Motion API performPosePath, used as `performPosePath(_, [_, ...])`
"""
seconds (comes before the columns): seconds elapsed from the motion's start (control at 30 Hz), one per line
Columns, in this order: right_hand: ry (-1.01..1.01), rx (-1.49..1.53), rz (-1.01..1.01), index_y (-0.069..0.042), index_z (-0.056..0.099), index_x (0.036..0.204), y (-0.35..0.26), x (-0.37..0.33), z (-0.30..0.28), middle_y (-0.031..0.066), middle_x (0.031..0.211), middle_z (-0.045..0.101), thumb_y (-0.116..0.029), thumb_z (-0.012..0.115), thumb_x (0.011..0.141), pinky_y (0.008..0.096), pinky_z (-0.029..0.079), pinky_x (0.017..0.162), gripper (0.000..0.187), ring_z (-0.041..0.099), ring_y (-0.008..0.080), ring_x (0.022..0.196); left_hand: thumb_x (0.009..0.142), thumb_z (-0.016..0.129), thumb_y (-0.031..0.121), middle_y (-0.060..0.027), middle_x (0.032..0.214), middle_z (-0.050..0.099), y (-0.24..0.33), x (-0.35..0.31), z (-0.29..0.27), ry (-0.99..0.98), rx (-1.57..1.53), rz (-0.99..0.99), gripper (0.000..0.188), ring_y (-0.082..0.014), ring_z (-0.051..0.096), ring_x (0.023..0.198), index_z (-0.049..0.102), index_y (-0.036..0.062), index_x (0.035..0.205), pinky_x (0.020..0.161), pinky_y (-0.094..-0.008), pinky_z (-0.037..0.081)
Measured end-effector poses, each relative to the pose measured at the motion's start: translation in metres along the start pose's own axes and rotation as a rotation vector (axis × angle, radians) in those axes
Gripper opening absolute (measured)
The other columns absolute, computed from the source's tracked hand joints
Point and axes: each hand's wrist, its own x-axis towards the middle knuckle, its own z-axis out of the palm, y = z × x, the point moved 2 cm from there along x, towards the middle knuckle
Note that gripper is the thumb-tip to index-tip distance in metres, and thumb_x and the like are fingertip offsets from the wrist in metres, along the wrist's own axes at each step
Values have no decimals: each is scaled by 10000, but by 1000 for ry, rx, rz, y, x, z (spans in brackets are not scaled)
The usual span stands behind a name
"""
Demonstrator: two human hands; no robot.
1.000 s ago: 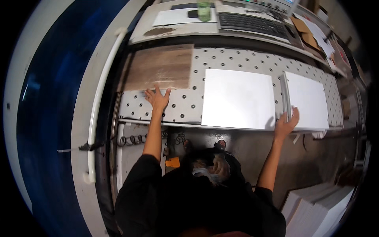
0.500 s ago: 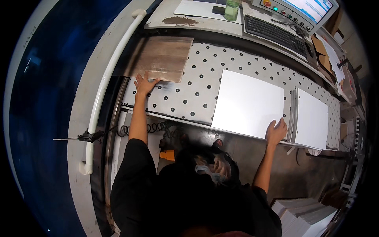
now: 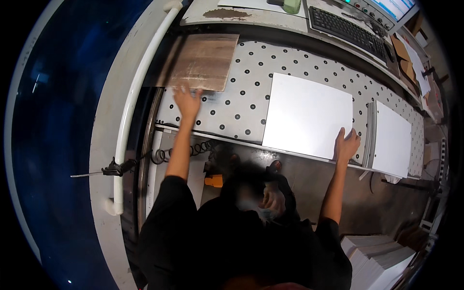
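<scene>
Pressing flat, open left hand (image 3: 187, 101) on brown board (image 3: 203, 62), open right hand (image 3: 346, 144) on white sheet (image 3: 307, 116), both lying crosswise

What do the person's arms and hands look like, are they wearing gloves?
No gloves. Both the left hand and the right hand are bare, and so are the forearms. Short black sleeves cover only the upper arms. No watch or rings show.

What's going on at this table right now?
A person leans over a white perforated table. The left hand lies flat at the near edge of a brown board. The right hand presses on the near right corner of a large white sheet. A second white sheet lies further right, past a metal bar.
</scene>
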Motion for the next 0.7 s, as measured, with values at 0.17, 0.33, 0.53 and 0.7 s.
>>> performPosePath(0.17, [-72, 104, -94, 38, 602, 1333, -28, -4, 2, 263, 1203, 587, -423, 687, 919, 489, 453, 987, 625, 557, 418, 1126, 957, 592, 576, -348, 1613, 226, 136, -124, -14, -313, -314, 333, 840, -519, 126, 1525, 422, -30, 1513, 1202, -655, 41])
performPosePath(0.33, [-115, 206, -206, 60, 596, 1324, -68, -22, 4, 269, 1184, 587, -333, 703, 896, 470, 471, 964, 592, 574, 406, 1093, 988, 564, 551, -317, 1602, 286, 155, -154, -26, -384, -451, 111, 788, -479, 185, 1521, 483, -84, 1447, 1204, -634, 133])
performPosePath(0.53, [-120, 186, -198, 65, 592, 1339, -84, -32, 10, 272, 1164, 576, -331, 693, 891, 464, 466, 951, 606, 564, 398, 1079, 993, 632, 434, -227, 1557, 434, 140, -137, -33, -536, -693, -102, 637, -451, 221, 1516, 594, -105, 1330, 1222, -515, 216])
performPosePath(0.7, [-150, 219, -138, 28, 567, 1385, -97, -42, 6, 277, 1178, 554, -323, 694, 879, 488, 441, 965, 630, 546, 393, 1086, 961, 715, 223, -200, 1514, 506, 148, -117, -66, -604, -1257, -567, 508, -325, 390, 1461, 596, -55, 1369, 1199, -405, 311])
